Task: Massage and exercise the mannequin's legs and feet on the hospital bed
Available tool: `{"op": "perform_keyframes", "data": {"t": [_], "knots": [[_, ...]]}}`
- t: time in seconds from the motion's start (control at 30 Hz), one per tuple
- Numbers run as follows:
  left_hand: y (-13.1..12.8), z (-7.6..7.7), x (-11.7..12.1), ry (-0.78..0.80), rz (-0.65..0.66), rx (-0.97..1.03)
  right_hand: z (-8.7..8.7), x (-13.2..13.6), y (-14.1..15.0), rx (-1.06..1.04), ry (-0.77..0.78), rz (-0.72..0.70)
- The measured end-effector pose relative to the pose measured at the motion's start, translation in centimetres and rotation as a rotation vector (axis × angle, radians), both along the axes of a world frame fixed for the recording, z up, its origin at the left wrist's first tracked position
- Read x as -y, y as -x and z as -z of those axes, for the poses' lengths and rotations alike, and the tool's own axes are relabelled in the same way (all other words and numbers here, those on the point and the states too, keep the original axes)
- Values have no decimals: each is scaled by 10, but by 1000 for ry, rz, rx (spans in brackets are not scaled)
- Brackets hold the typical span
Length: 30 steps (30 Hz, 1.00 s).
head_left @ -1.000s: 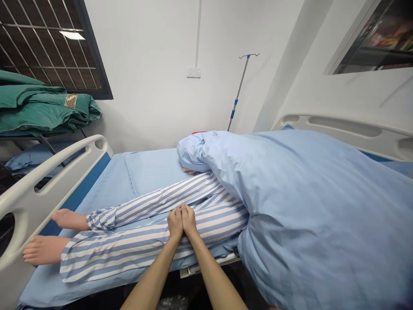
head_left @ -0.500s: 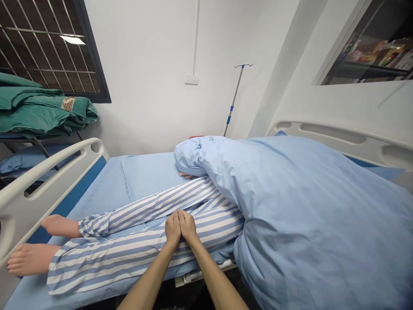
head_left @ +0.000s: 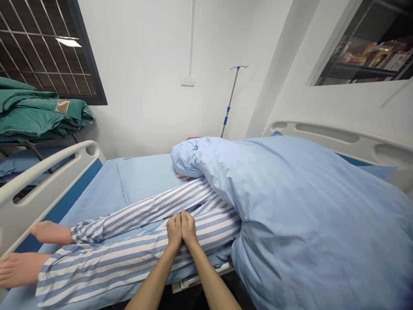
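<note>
My left hand and my right hand are curled into fists, pressed side by side. Both appear over the near thigh of a figure in blue-and-white striped trousers. The fingertips are turned under and out of sight; no cloth is seen bunched or pulled at the fists. Whether they touch the trousers I cannot tell. The figure lies on a bed, its bare feet at the left end. A light blue quilt covers its upper part, and fingers of its hand peek out from under the fold.
A blue sheet covers the mattress. Pale end boards stand at the left and right. Behind the bed rises an IV pole near a wall socket. Folded green cloth lies under a barred window.
The view has shifted slightly, moving the bed and the figure a little to the left in the picture. My fists stay together over the same thigh.
</note>
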<state>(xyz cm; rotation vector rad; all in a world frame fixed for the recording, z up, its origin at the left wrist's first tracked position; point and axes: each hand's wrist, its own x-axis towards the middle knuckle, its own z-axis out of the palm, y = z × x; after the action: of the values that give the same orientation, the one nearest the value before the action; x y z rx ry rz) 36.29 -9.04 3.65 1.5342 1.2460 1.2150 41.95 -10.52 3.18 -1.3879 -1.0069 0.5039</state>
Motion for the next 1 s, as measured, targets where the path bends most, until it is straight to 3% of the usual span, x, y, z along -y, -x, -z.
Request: {"op": "perform_keyframes", "data": {"t": [0.13,0.33,0.47,0.67,0.9,1.0], "knots": [[1,1,1,-9,7,-45,-6,1,-5,61,46,-16],[-3,-6,5,-23,42,-127,-25,9,-22,406,91,-59],[-3,-5,6,12,-8,-151,-18,12,-24,446,95,-67],[-7,-7,5,73,53,-62,-6,13,-23,329,51,-51],[-42,-50,5,119,97,237,-8,8,-35,-19,-21,-17],[-48,-44,5,129,71,196,-7,8,-39,-96,-43,10]]}}
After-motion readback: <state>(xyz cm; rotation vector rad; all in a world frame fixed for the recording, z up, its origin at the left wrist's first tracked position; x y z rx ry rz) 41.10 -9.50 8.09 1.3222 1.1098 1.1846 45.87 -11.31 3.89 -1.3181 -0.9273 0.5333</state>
